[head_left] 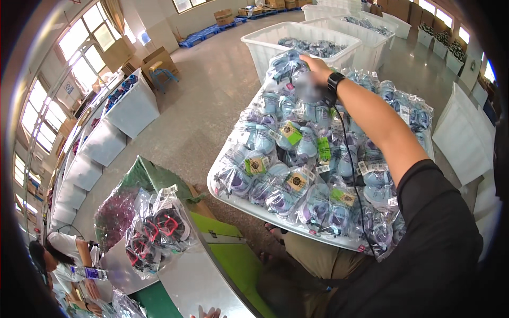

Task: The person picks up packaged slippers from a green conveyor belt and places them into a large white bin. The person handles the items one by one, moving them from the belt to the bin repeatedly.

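My right hand point(317, 70) reaches across a large white bin point(225, 199) and grips a clear-bagged pair of light blue shoes point(286, 66) at its far left corner. A black watch-like band with a thin cord is on that wrist. Beneath the arm, the bin is heaped with bagged blue and lilac shoes point(281, 199), some with green tags. Only the fingertips of my left hand point(209, 312) show at the lower edge, apart on the metal tabletop point(191, 275). Farther up that table lies a bagged pair of black and red shoes point(159, 230).
A green sack point(151, 175) stands beside the table, above a green cabinet point(228, 244). At the lower left a person point(69, 254) works with bagged goods. More white bins point(130, 106) line the left, and others point(254, 47) stand beyond mine. A blue stool point(163, 77) is farther back.
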Demonstrator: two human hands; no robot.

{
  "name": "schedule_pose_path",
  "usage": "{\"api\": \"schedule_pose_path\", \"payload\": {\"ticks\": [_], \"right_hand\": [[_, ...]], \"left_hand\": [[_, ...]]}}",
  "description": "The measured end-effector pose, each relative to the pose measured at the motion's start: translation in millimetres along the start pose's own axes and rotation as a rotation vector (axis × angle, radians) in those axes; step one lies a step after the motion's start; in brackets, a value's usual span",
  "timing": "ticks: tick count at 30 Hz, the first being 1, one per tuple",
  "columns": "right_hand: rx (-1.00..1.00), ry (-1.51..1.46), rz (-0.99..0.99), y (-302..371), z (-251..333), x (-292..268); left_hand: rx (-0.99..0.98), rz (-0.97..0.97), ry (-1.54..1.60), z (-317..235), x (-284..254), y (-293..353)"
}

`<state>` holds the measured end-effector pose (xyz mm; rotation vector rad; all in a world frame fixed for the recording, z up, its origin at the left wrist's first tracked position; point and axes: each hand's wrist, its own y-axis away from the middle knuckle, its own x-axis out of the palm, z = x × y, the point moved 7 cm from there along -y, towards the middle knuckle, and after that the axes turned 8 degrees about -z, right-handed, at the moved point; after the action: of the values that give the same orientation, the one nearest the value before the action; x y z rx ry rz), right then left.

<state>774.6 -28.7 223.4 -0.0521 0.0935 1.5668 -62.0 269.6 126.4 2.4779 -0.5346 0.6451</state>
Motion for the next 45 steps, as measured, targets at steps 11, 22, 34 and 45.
{"api": "schedule_pose_path", "payload": {"ticks": [11, 22, 34, 45], "right_hand": [[0.099, 0.172, 0.097, 50, -104, -5], [-0.072, 0.392, 0.793, 290, 71, 160], [-0.409, 0.496, 1.554, 730, 84, 457], [-0.536, 0.500, 1.157, 831, -32, 624]], "left_hand": [[0.025, 0.120, 0.056, 2, 3, -5], [0.053, -0.003, 0.218, 5, -43, -13], [0.106, -0.042, 0.410, -17, -75, -24], [0.119, -0.120, 0.690, -33, -111, -34]]}}
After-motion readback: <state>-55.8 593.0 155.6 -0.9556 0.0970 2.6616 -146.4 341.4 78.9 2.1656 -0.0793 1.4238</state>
